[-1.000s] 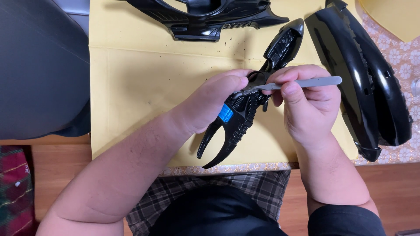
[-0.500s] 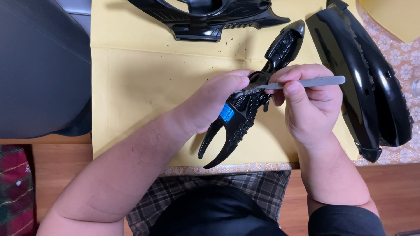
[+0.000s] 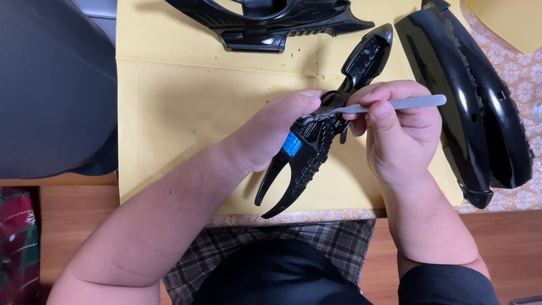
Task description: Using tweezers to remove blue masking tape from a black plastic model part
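Yellow paper sheets (image 3: 186,101) cover most of the desk in the head view, laid over a flower-patterned cloth (image 3: 508,68) whose edge shows along the near side, with bare wooden desk (image 3: 79,209) below that. Near the middle of the yellow paper lies a long, glossy black plastic part with a forked tail and a small blue patch (image 3: 316,149); its pointed tip reaches up and to the right, and its two prongs point back toward the person. The left hand (image 3: 276,133) grips this forked part from the left side, fingers wrapped around its middle and the thumb pressing on top. The right hand (image 3: 398,133) is just right of the forked part, its fingers pinching a slim grey metal hand tool (image 3: 389,104) that lies nearly level, its tip touching the forked part close to the left thumb. Above the forked part, at the far edge of the paper, rests a wide black plastic frame piece (image 3: 271,25). Right of the forked part, well clear of the right hand, lies a large curved glossy black shell (image 3: 480,113). Small dark specks are scattered on the paper near the frame piece. Left of the paper sits a big dark rounded object (image 3: 51,85), too plain to identify.
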